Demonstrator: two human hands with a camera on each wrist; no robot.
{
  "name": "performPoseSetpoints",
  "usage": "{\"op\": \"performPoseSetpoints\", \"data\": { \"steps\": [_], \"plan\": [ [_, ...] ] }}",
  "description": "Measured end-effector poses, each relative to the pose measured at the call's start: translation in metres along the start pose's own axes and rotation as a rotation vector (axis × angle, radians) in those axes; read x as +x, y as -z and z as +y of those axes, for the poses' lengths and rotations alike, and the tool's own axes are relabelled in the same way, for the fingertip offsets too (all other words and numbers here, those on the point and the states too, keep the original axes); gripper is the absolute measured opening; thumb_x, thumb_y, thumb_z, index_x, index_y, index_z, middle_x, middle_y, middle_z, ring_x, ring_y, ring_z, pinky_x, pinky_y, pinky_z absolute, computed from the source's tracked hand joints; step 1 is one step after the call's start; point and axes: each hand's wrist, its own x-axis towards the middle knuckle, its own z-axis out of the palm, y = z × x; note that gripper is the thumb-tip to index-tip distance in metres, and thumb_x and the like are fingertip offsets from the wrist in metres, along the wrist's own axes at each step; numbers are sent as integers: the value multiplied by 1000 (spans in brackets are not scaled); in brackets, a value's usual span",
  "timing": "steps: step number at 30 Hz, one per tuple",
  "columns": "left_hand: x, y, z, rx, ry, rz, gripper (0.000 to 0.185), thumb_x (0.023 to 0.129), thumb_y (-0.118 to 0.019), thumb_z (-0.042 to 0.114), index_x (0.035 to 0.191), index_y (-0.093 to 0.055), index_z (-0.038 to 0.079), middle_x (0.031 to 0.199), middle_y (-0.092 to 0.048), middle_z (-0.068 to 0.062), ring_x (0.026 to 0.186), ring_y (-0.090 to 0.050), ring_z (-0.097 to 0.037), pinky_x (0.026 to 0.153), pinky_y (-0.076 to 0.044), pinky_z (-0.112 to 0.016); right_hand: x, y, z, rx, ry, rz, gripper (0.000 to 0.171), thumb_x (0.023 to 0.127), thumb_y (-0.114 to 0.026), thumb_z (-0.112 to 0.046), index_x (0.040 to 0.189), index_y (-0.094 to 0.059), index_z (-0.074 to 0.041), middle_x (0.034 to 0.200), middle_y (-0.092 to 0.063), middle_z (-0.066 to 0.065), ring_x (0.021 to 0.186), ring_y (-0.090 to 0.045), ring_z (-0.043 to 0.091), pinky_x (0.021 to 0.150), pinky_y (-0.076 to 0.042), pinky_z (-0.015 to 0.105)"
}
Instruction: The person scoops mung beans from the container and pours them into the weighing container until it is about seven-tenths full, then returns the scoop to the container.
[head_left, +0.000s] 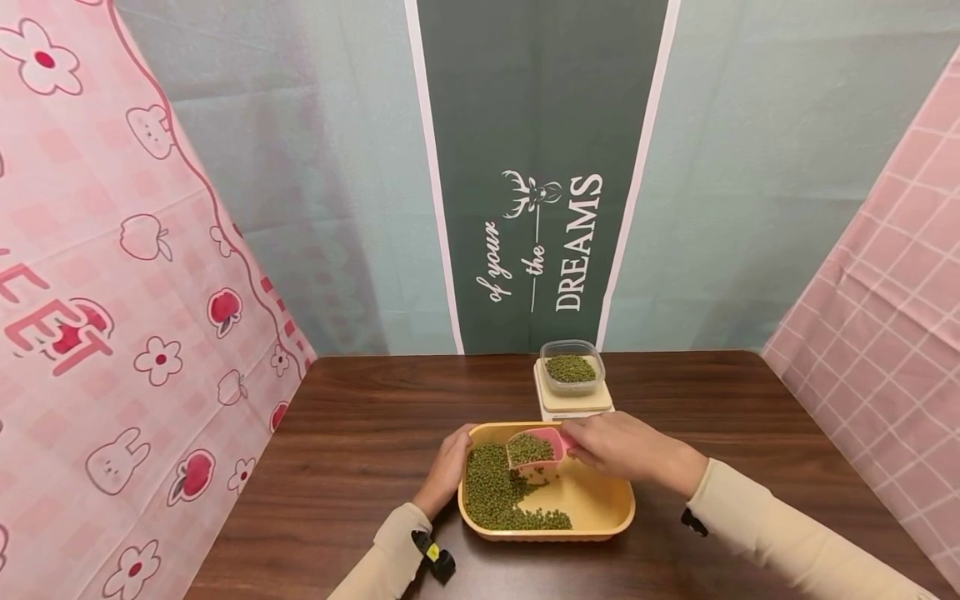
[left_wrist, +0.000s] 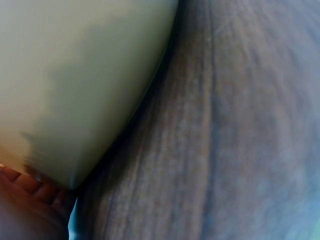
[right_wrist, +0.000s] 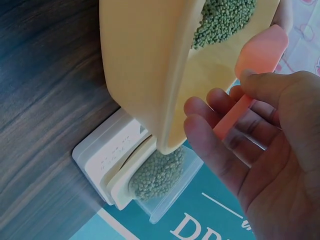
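Note:
A yellow rectangular basin (head_left: 585,500) stands on the table, with green mung beans (head_left: 491,487) heaped mostly on its left side. My right hand (head_left: 622,450) holds a pink scoop (head_left: 557,442) by its handle, thumb on top in the right wrist view. The scoop, loaded with beans, is over the far part of the basin. At the basin's far left corner, my left hand (head_left: 448,467) grips the rim and outer wall. In the left wrist view its fingers (left_wrist: 35,187) lie against the wall, partly out of frame.
Behind the basin, a clear plastic container (head_left: 572,390) of mung beans sits on a white kitchen scale (head_left: 551,410). The brown wooden table (head_left: 360,442) reaches back to a hanging grey-green cloth (head_left: 360,208). Pink patterned cloths hang at both sides.

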Motion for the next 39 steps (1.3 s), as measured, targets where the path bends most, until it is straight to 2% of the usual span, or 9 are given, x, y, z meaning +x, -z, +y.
{"op": "performPoseSetpoints", "data": {
  "steps": [14, 21, 30, 39],
  "plan": [
    [2, 1, -3, 25, 4, 2, 48, 104, -30, 6, 133, -68, 1, 126, -72, -19, 107, -65, -20, 92, -52, -27, -4, 7, 4, -6, -28, 20, 14, 103, -69, -20, 94, -58, -22, 78, -52, -14, 64, -42, 0, 54, -39, 20],
    [1, 1, -2, 19, 12, -3, 48, 105, -29, 7, 134, -68, 1, 124, -72, -19, 105, -66, -20, 90, -53, -27, -6, 8, 9, -36, -24, 41, 15, 101, -71, -22, 94, -58, -21, 77, -50, -14, 64, -43, 1, 55, -40, 21],
    [0, 1, -1, 10, 12, -5, 47, 104, -31, 7, 133, -68, 2, 125, -72, -18, 107, -65, -21, 91, -52, -27, -8, 11, 15, -15, -27, 65, 15, 101, -72, -20, 94, -59, -22, 77, -54, -14, 64, -44, 0, 56, -41, 20],
    [2, 2, -3, 27, 1, -2, 48, 104, -30, 6, 132, -69, 2, 123, -73, -18, 107, -65, -20, 93, -51, -27, -11, 15, 22, 8, -66, 76, 16, 101, -72, -19, 92, -59, -24, 77, -50, -15, 63, -41, -1, 56, -39, 20]
  ]
}}
